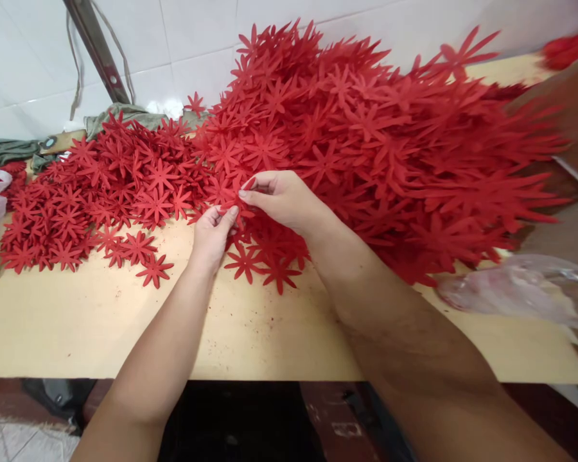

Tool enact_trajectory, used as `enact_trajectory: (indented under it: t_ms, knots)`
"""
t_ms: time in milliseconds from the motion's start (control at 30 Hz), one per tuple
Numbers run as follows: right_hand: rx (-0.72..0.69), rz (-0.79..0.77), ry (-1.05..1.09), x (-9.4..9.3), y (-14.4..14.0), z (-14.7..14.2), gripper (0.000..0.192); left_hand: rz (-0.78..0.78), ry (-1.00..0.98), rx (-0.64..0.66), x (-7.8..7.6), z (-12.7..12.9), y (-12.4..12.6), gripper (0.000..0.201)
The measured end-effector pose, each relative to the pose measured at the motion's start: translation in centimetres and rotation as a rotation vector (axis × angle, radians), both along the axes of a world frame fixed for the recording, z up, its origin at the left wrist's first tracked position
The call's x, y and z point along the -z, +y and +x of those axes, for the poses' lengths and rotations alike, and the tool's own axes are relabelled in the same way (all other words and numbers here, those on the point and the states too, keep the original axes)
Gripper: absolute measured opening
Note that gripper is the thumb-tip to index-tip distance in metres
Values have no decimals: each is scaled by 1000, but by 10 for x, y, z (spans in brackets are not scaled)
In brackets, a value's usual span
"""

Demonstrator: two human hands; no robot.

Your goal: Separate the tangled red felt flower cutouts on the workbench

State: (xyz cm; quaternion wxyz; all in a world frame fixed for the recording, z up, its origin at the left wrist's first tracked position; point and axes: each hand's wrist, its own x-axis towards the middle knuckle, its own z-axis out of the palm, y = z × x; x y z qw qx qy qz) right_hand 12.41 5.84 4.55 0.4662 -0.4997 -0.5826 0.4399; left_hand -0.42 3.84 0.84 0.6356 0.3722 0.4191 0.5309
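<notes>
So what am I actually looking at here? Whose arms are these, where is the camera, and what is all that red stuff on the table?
There is no machine here. The picture comes from a camera worn on a person's head, looking forward and down, so the two bare arms reaching in from the bottom are that person's own. The left hand and the right hand meet in the middle and pinch red flower-shaped cutouts between their fingertips; how many pieces they hold is hard to tell. The hands work at the edge of a large heap of red cutouts, which rises toward the right. A flatter spread of smaller red flowers lies to the left. Everything rests on a pale wooden table set against a white tiled wall. At the right edge, a clear plastic bag lies on the table.
</notes>
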Motion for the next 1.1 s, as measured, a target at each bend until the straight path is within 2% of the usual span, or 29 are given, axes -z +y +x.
enact_trajectory:
  t_ms: [200, 300, 400, 600, 867, 967, 1100]
  knots:
    - [248, 36, 127, 4, 10, 13, 15, 48, 23, -28, 1, -1, 0, 23]
    - [336, 25, 242, 5, 15, 23, 12, 85, 61, -69, 4, 2, -1, 17]
    - [279, 5, 253, 2, 14, 24, 16, 161, 114, -116, 6, 3, 0, 16]
    - [134, -8, 24, -2, 5, 10, 15, 271, 209, -213, 8, 2, 2, 19]
    - [68, 63, -382, 0, -1, 0, 26, 192, 47, -138, 0, 2, -3, 17]
    - [66, 60, -405, -1, -2, -3, 30, 155, 21, -121, 0, 2, -2, 14]
    - [44, 34, -331, -2, -4, -4, 30, 120, -8, -124, -1, 2, -2, 10]
